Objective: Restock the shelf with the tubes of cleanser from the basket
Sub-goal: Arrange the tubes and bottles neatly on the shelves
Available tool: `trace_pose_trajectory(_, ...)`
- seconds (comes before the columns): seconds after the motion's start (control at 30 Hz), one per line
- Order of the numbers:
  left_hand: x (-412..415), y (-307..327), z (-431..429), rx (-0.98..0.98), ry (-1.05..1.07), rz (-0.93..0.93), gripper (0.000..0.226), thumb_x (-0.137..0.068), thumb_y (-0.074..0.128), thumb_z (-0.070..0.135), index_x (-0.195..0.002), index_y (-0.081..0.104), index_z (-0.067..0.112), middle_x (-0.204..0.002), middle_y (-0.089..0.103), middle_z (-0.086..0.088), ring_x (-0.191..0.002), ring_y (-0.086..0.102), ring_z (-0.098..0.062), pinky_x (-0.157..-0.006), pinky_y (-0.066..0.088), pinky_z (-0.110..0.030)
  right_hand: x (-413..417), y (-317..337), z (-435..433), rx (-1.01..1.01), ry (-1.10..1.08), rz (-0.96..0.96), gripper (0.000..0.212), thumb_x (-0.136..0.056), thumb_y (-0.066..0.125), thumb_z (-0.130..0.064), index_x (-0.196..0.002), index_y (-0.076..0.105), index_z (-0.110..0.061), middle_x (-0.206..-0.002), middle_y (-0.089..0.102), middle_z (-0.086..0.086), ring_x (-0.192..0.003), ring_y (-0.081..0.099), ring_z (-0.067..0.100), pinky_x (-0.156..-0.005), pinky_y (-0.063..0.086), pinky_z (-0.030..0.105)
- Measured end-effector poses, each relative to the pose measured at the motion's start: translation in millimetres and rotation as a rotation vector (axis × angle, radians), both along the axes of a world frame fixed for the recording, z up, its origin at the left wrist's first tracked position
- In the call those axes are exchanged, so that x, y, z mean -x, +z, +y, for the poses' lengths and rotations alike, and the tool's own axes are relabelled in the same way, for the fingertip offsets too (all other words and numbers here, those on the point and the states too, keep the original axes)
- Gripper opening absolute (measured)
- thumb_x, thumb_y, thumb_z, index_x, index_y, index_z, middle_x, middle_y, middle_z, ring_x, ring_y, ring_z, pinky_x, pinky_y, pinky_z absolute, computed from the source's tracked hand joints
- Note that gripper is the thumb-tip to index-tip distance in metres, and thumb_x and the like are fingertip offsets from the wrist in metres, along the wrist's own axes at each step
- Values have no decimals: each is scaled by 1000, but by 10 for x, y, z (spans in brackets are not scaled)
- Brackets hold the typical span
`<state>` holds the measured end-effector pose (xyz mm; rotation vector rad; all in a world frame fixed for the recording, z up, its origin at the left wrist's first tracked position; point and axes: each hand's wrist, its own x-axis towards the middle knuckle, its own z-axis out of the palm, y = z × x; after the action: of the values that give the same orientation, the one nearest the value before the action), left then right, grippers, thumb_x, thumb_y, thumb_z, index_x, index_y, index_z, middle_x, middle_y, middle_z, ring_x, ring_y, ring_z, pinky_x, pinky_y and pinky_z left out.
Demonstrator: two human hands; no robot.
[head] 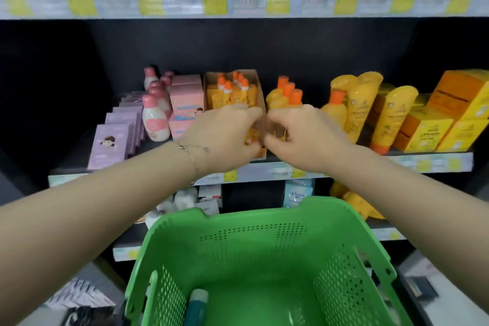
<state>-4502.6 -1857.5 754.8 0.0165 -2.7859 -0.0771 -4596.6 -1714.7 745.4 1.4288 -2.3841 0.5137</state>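
Below the left hand (225, 137), the basket (264, 246) is smooth green plastic, faintly shiny, its walls perforated. Behind that hand, a tray (258, 87) of matt brown cardboard. To its left, bottles (156, 122) of glossy pink-and-white plastic. On its wrist, a thin metal chain bracelet (190, 152).

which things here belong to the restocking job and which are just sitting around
Job: green perforated plastic basket; teal tube lying in it; brown cardboard tray of orange-capped yellow tubes; left hand; right hand, both at the tray.
Lying about: pink-capped white bottles; flat purple boxes; orange-and-yellow cartons.
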Motion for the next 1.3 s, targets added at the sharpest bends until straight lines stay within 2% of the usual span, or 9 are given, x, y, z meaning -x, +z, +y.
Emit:
trace_pose_trajectory(0.17, -48, -426, 30, 3, -40, -98, 23, -84, 54, 37, -103, 53, 24, -103, 56, 3, -98, 57, -24, -71, 44, -33, -93, -418, 23, -75, -13, -99, 16, -87, 52, -40, -85, 61, -26, -80, 66, -5, -75, 61, 23, -56, 45, 31)
trace_pose_trajectory(0.27, -92, -662, 54, -47, -42, -145, 21, -85, 54, 39, -101, 54, 26, -107, 58, 4, -102, 57, -23, -72, 44, -33, -180, -681, 69, -67, -22, -217, 15, -86, 54, -38, -79, 59, -25, -73, 63, -6, -74, 59, 22, -56, 42, 31)
trace_pose_trajectory(0.43, -123, -1051, 140, -91, -43, -293, 14, -85, 54, 38, -92, 48, 27, -95, 56, 5, -95, 59, -23, -66, 44, -32, -285, -1103, 152, -127, -70, -361, 16, -85, 58, -35, -77, 60, -21, -69, 62, -6, -72, 59, 20, -59, 46, 31)
trace_pose_trajectory(0.6, -203, -1489, 260, -115, 7, -470, 28, -85, 55, 43, -111, 54, 31, -108, 64, 0, -102, 62, -26, -75, 49, -34, -319, -1537, 232, -201, -103, -464, 19, -86, 57, -36, -70, 50, -28, -68, 59, -7, -72, 57, 20, -59, 43, 30)
trace_pose_trajectory(0.7, -206, -1759, 303, -21, 29, -566, 34, -89, 53, 42, -120, 54, 26, -111, 63, -2, -101, 62, -26, -75, 48, -34, -289, -1764, 246, -265, -133, -475, 15, -85, 55, -40, -79, 58, -26, -76, 64, -4, -76, 62, 23, -64, 48, 31)
trace_pose_trajectory(0.87, -213, -2244, 321, -12, 89, -731, 25, -93, 53, 35, -111, 54, 18, -97, 62, -2, -82, 61, -22, -64, 51, -33, -240, -2009, 332, -371, -154, -503, 15, -90, 54, -37, -90, 63, -24, -84, 67, -2, -79, 63, 23, -68, 50, 31)
trace_pose_trajectory(1.0, -321, -2806, 324, -97, 159, -890, 23, -91, 56, 30, -110, 54, 17, -98, 61, -3, -84, 62, -19, -72, 56, -32, -248, -2108, 334, -420, -126, -536, 18, -93, 54, -35, -94, 64, -21, -84, 66, -3, -77, 63, 19, -70, 54, 32)
trace_pose_trajectory(1.13, -485, -3317, 216, -168, 309, -984, 27, -90, 58, 26, -114, 54, 16, -93, 58, 0, -82, 60, -17, -68, 54, -29, -311, -2177, 277, -456, -89, -527, 21, -94, 53, -37, -98, 64, -20, -83, 65, -3, -73, 62, 18, -68, 54, 32)
trace_pose_trajectory(1.3, -735, -3793, 124, -254, 461, -1022, 46, -87, 58, 18, -132, 46, 17, -115, 56, -6, -98, 57, -22, -84, 55, -36, -400, -2230, 209, -513, -24, -512, 22, -96, 50, -36, -100, 63, -19, -81, 63, -4, -65, 58, 9, -63, 56, 30)
